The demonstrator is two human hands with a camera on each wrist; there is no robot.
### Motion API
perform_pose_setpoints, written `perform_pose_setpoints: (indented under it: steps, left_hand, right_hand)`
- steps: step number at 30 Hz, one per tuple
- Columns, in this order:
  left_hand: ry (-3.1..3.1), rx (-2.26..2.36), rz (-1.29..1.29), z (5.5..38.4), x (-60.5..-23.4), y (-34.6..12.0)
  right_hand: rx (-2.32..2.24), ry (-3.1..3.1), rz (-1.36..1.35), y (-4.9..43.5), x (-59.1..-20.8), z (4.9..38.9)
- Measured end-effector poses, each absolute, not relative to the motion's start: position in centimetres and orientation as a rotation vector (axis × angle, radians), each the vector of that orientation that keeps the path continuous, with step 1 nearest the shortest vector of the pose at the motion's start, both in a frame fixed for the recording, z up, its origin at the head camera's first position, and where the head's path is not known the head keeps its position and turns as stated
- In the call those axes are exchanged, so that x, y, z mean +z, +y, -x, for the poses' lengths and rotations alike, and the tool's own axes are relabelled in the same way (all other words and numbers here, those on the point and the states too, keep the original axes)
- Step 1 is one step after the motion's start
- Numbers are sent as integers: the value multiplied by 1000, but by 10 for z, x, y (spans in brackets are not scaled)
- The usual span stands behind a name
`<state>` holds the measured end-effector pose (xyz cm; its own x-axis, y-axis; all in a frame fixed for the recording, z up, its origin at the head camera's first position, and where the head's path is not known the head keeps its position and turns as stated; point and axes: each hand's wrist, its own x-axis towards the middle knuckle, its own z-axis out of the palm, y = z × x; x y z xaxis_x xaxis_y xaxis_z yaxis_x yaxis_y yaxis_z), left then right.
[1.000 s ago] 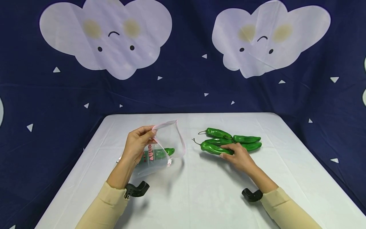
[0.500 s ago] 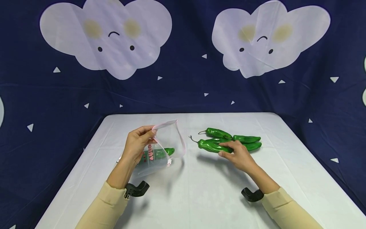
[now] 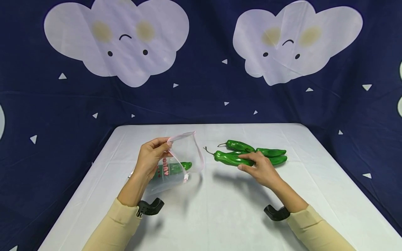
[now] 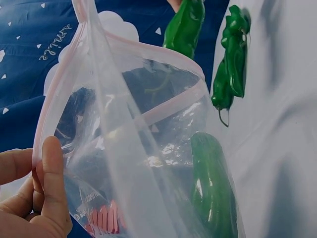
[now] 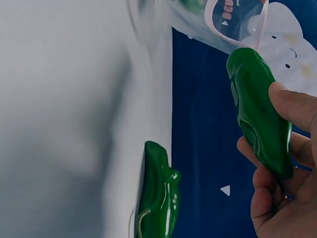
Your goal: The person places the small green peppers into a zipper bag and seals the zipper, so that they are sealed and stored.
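My left hand point(image 3: 152, 157) pinches the pink-trimmed rim of a clear zip bag point(image 3: 190, 151), whose mouth gapes toward the right. Inside the bag lies one green pepper point(image 3: 177, 168), seen through the plastic with its tip near the opening; it also shows in the left wrist view as a pepper point(image 4: 213, 183) behind the film. Thumb and fingers of my right hand point(image 3: 263, 171) grip another green pepper point(image 3: 230, 158) by its lower end, its stem pointing left at the bag. This held pepper point(image 5: 257, 109) is raised, its shadow falling on the cloth.
Behind the held pepper, several more green peppers lie together on the white table point(image 3: 220, 216), among them a rear pepper point(image 3: 240, 145) and a right-hand pepper point(image 3: 271, 152). A dark blue curtain point(image 3: 201, 97) with clouds hangs past the table's far edge.
The right hand has lifted its pepper slightly and shifted it left toward the bag, away from the other peppers. The left hand and bag have stayed in place.
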<state>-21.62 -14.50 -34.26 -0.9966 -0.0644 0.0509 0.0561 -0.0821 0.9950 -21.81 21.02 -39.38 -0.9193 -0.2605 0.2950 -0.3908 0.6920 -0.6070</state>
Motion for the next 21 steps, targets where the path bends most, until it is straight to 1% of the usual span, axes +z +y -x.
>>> perform_pose_setpoints:
  steps: [21]
  left_hand:
    - [-2048, -2280, 54, 217, -343, -141]
  right_hand:
    - [981, -2682, -653, 179, -375, 215]
